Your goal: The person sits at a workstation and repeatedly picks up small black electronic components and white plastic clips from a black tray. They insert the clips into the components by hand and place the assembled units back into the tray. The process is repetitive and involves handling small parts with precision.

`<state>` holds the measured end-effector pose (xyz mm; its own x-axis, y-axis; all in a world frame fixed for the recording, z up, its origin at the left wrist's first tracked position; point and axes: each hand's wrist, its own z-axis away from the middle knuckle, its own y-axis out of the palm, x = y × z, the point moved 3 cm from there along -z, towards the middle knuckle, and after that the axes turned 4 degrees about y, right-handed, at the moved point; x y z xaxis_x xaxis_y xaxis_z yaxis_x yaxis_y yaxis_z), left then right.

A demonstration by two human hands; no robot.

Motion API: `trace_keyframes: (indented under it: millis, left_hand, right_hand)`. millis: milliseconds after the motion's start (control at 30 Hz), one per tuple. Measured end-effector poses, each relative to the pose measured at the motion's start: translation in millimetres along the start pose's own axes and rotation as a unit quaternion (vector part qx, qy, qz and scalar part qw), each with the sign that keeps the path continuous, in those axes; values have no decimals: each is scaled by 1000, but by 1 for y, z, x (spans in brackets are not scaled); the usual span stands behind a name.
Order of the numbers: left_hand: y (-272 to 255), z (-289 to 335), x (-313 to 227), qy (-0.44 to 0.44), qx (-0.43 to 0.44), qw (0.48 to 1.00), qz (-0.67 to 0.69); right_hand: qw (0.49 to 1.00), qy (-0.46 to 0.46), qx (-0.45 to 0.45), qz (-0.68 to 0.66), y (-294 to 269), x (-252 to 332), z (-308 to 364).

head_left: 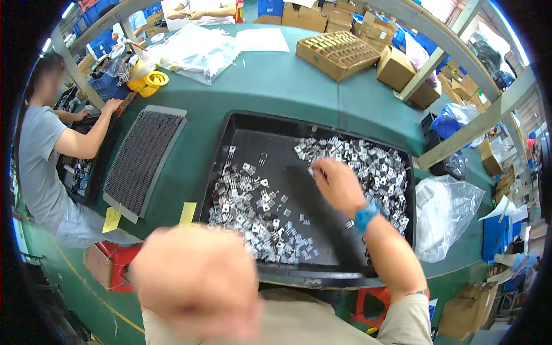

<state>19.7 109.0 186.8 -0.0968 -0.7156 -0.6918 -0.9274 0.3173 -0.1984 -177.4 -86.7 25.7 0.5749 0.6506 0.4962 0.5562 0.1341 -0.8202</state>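
Hiding tray [273, 141] corner — blurred left hand [195, 279]

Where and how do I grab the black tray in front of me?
Probably best to take the black tray by its raised rim at the left and right ends, coming from outside: its walls stand up there, and loose parts heap toward both ends, so a level lift seems wise. The plastic bag crowds the right end.
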Motion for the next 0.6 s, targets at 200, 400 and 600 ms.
trace_keyframes:
  millis: [200,400,600]
  left_hand:
    - [27,6,-75,50,-58,997,-25]
    - [42,27,-100,47,-83,994,-45]
    - [47,46,-103,37,-28,996,-82]
  right_hand:
    - [976,-48,32,208,25,0,-54]
    - [968,-82,-14,237,28,17,-44]
    - [987,-145,-2,63,34,51,-5]
